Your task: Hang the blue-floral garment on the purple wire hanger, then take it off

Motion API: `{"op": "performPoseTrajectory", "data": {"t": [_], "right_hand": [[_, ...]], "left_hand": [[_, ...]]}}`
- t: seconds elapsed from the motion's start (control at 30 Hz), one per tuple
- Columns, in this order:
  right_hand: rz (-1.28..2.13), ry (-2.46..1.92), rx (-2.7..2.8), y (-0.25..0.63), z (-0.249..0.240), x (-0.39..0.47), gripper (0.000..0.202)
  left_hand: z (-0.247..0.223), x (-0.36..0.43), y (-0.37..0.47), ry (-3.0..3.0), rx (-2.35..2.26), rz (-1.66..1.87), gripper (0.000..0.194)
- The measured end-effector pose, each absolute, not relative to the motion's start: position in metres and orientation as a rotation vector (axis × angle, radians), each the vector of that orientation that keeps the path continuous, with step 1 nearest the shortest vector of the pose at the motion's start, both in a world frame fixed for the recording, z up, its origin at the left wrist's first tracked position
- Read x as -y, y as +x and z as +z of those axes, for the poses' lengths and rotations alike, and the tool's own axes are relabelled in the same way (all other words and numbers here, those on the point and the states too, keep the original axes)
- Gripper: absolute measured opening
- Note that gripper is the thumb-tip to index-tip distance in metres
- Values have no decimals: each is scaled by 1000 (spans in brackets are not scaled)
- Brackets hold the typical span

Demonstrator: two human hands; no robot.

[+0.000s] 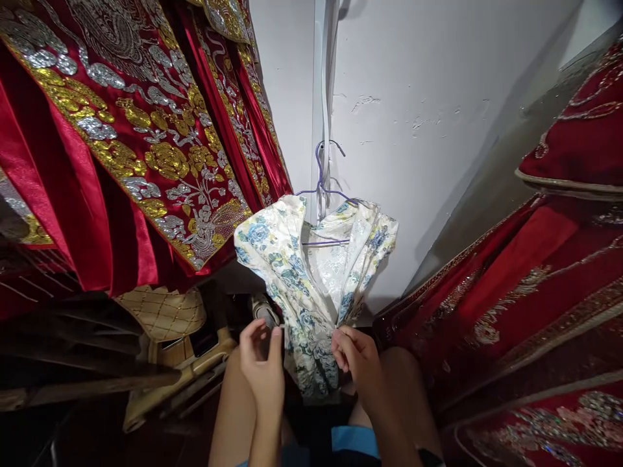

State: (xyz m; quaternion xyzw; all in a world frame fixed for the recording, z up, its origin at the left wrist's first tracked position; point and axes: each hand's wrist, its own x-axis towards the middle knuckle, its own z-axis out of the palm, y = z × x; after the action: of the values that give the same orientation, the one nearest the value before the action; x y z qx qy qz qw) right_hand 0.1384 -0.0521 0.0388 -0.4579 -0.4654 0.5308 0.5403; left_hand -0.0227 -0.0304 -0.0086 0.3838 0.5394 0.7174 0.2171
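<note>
A white dress with blue and yellow flowers (304, 318) hangs on a purple hanger (320, 174) in front of me, its neckline gaping in a deep V. My right hand (357, 353) pinches the dress's front edge just below the V, thumb against curled fingers. To the left of the dress, my left hand (263, 360) is raised with thumb and fingers apart and nothing visible between them. It is beside the fabric, not gripping it. The lower end of the dress falls between my knees, where it is dark.
Red embroidered garments with gold and silver (165, 155) hang at the left. More red beaded garments (506, 311) fill the right side. A white wall (399, 78) stands behind the hanger. A bamboo-like chair (195, 376) is at lower left, and a shoe (264, 311) lies behind the dress.
</note>
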Motion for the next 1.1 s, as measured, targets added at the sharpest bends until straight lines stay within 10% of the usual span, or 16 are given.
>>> {"op": "performPoseTrajectory", "data": {"t": [0.3,0.73,1.1], "right_hand": [[1280,-1128,1123,134,48,54,37],[967,-836,1255,153,195,-74,27],[863,-829,1328,154,184,-55,27]], "left_hand": [[-8,47,41,1536,-1220,1476,21],[-24,13,42,1912,-1258,1085,18],[184,-71,18,2326,-960,1715,15]]}}
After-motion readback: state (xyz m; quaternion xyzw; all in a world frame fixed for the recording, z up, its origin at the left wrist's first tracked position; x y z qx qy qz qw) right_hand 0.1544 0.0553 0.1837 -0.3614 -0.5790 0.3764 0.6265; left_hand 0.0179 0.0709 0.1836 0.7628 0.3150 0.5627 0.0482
